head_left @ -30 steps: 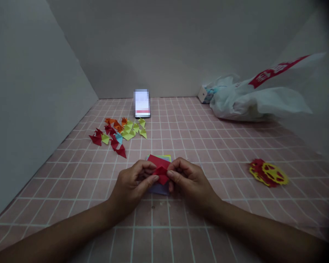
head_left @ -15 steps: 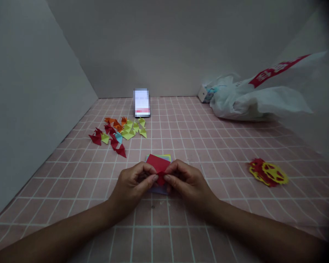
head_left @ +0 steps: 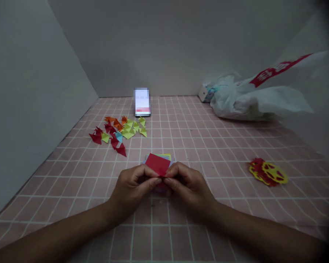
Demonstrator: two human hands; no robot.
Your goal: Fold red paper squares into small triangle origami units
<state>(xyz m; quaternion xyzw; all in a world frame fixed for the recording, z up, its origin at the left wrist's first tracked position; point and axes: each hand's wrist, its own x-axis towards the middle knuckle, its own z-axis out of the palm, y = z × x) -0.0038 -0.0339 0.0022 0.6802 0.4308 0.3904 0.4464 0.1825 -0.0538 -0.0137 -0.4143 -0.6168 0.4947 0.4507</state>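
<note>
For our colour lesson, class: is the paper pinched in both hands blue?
No, the paper pinched by the left hand and right hand is red.

A paper-craft corner, wider setting unclear
Plain walls (head_left: 164,47) border a pink-checked tabletop (head_left: 79,182) with red paper (head_left: 157,164), small folded-paper figures (head_left: 128,132), a lit screen (head_left: 142,101) and a plastic bag (head_left: 244,106).

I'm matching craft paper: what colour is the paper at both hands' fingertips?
The paper is plain red, best seen in the head view.
</note>
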